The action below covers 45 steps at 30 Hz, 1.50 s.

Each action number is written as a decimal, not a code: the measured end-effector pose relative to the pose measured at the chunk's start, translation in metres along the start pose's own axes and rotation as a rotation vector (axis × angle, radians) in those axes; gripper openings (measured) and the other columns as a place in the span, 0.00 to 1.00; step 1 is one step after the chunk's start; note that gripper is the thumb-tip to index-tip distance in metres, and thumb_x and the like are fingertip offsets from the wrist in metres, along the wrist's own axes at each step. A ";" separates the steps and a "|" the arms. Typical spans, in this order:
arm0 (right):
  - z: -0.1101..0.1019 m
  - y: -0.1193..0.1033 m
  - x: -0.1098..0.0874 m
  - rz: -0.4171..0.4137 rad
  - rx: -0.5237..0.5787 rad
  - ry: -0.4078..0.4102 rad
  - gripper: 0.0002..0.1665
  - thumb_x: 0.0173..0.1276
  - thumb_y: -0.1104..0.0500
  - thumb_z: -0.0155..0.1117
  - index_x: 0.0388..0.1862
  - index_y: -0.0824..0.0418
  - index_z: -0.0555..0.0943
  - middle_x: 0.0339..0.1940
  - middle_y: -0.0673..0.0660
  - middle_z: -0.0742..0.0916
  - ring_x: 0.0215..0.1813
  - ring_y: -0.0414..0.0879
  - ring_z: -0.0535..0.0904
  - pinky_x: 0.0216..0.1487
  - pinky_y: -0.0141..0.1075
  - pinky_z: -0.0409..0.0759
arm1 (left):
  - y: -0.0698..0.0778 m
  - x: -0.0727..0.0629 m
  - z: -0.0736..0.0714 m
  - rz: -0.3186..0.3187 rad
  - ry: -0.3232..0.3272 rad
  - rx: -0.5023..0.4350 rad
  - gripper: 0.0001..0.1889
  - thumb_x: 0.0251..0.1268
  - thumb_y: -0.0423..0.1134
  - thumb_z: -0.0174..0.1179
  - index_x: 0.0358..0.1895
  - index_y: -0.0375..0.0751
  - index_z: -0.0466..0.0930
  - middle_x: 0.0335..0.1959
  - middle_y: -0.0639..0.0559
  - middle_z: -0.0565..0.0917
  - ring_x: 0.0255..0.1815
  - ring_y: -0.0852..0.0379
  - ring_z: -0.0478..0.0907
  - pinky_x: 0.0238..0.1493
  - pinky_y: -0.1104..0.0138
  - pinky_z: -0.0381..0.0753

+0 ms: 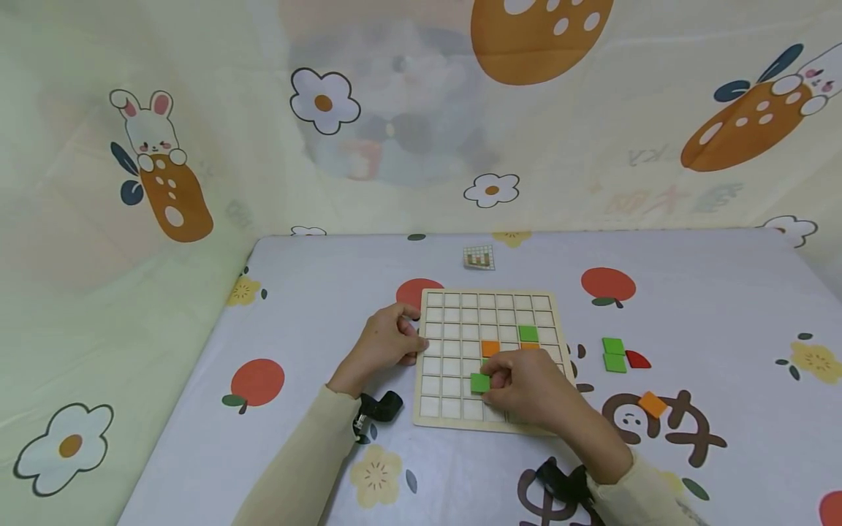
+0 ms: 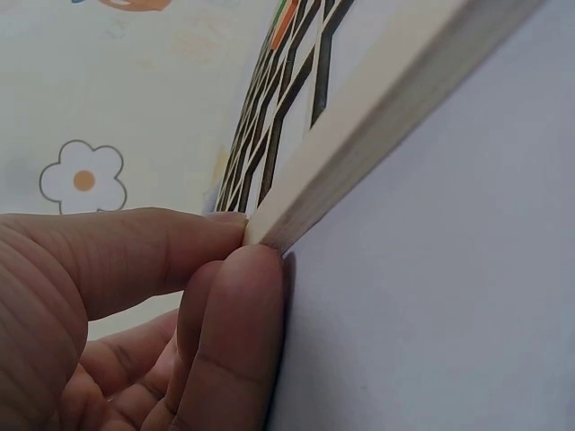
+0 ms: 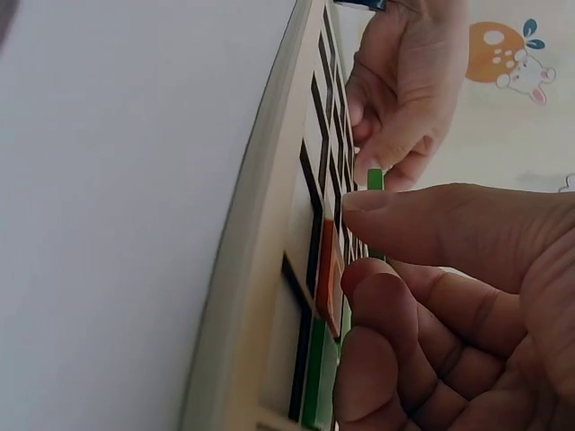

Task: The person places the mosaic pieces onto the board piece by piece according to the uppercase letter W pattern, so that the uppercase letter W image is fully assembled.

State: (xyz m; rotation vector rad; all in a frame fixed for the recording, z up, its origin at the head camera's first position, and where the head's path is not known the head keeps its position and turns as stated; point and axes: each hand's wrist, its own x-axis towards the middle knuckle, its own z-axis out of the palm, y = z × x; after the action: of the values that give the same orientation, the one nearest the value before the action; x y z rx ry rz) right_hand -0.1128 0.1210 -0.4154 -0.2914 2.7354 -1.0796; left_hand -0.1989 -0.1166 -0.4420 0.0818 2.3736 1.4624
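"Pale sleeves (image 1: pixel 299 467) come nearest, at the bottom. Where do they lead?"

"On one side, to a bare left hand (image 1: pixel 388 336), pinching the left edge of a gridded board (image 1: pixel 451 365). The board lies on the cloth-covered worktop (image 1: pixel 329 307)."

"And on the other?"

"A bare right hand (image 1: pixel 529 387) pinches a green tile (image 1: pixel 480 383) over the board's lower middle cells. Whether the tile touches the board, I cannot tell."

"What sits in the grid?"

"An orange tile (image 1: pixel 490 348) just beyond the right hand, and a green square (image 1: pixel 528 334) farther right."

"Anything outside it?"

"Right of the board, a pair of loose green pieces (image 1: pixel 613 346) beside a red wedge (image 1: pixel 638 359). Closer in, an orange piece (image 1: pixel 653 404) lies at an angle. Beyond the far edge rests a small picture card (image 1: pixel 479 257)."
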 end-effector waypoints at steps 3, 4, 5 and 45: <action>0.001 -0.002 0.002 -0.018 -0.006 -0.005 0.12 0.53 0.70 0.77 0.38 0.61 0.89 0.21 0.48 0.80 0.28 0.42 0.74 0.29 0.32 0.73 | 0.000 0.001 0.000 0.002 -0.002 -0.002 0.24 0.64 0.30 0.72 0.62 0.35 0.76 0.33 0.46 0.80 0.21 0.57 0.79 0.26 0.71 0.81; 0.001 -0.002 0.002 -0.021 -0.009 -0.007 0.12 0.53 0.70 0.77 0.37 0.61 0.89 0.21 0.48 0.80 0.28 0.42 0.74 0.28 0.32 0.73 | -0.001 0.001 0.000 0.004 -0.003 -0.002 0.24 0.64 0.30 0.72 0.62 0.35 0.76 0.33 0.46 0.80 0.21 0.57 0.79 0.26 0.71 0.81; 0.001 -0.002 0.002 -0.022 -0.011 -0.011 0.12 0.53 0.70 0.77 0.37 0.61 0.89 0.21 0.48 0.80 0.28 0.42 0.74 0.28 0.32 0.73 | -0.001 0.001 0.000 0.005 -0.004 -0.003 0.24 0.64 0.30 0.72 0.62 0.35 0.76 0.33 0.46 0.80 0.21 0.57 0.79 0.26 0.71 0.81; 0.005 -0.004 0.010 -0.030 -0.051 -0.075 0.12 0.54 0.68 0.79 0.38 0.60 0.88 0.19 0.48 0.77 0.24 0.41 0.71 0.27 0.33 0.69 | -0.001 0.001 -0.001 -0.007 -0.010 0.004 0.25 0.64 0.30 0.72 0.62 0.36 0.76 0.33 0.46 0.81 0.21 0.57 0.79 0.26 0.71 0.82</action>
State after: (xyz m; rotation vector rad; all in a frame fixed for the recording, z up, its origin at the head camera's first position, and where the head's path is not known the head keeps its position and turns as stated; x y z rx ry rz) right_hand -0.1207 0.1119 -0.4175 -0.3742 2.7031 -0.9864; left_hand -0.2001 -0.1173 -0.4424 0.0816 2.3659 1.4512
